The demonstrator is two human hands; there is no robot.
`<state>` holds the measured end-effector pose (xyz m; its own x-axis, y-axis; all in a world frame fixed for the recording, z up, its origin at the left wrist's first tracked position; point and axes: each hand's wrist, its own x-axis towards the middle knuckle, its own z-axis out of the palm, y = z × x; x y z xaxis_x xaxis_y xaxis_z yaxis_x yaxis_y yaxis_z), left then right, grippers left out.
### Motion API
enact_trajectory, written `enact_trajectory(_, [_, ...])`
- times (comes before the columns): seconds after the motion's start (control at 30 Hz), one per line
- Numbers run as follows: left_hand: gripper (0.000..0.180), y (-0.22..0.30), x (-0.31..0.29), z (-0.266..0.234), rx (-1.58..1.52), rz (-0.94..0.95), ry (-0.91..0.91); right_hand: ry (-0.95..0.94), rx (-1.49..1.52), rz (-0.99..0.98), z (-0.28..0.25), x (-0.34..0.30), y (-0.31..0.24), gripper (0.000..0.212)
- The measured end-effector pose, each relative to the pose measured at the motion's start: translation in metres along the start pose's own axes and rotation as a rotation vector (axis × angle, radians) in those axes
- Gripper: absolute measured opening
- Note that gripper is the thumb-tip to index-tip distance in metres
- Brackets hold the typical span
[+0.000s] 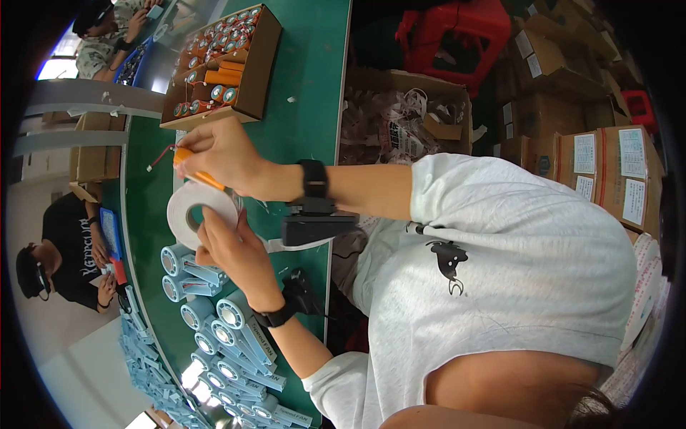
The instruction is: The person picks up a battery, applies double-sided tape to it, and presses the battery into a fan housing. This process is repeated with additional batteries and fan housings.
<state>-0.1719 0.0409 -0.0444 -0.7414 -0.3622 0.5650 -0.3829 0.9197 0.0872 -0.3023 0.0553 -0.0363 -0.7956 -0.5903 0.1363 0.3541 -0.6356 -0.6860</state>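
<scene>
My right hand (227, 154), upper in the picture, pinches an orange wrapped battery (207, 177) with a thin red lead and a small white connector at its end. The battery lies against the rim of a wide roll of white tape (180, 213). My left hand (239, 252), just below, grips that roll, with fingers in its hollow core. A white strip (304, 247) trails from near the roll toward the table's edge. Beside my left hand stand several light-blue handheld fan bodies (232, 312). Both my wrists wear black bands with devices.
A cardboard box (266, 71) of orange batteries stands on the green table (307, 43). More blue parts (146, 361) are heaped lower left. Two people work across the table. A carton of scrap strips (386, 125), a red stool (457, 32) and stacked cartons (607, 168) are beyond the edge.
</scene>
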Motion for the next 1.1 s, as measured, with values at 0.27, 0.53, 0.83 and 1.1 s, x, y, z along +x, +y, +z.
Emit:
enact_trajectory(0.27, [0.042,0.017,-0.026,0.003,-0.140,0.023,-0.239,0.100,0.520,-0.226,-0.009,0.055,-0.005,0.023])
enact_trajectory(0.53, [0.049,-0.019,-0.005,-0.053,-0.217,0.015,-0.309,-0.593,0.069,-0.291,-0.033,0.023,-0.054,0.028])
enact_trajectory(0.83, [0.045,-0.060,-0.033,-0.114,-0.137,-0.417,-0.880,-0.935,-0.241,0.164,-0.031,-0.031,-0.056,0.034])
enact_trajectory(1.1, [0.045,-0.044,-0.060,-0.089,0.072,-0.216,-0.472,-1.047,-0.331,0.281,-0.016,-0.042,-0.062,0.033])
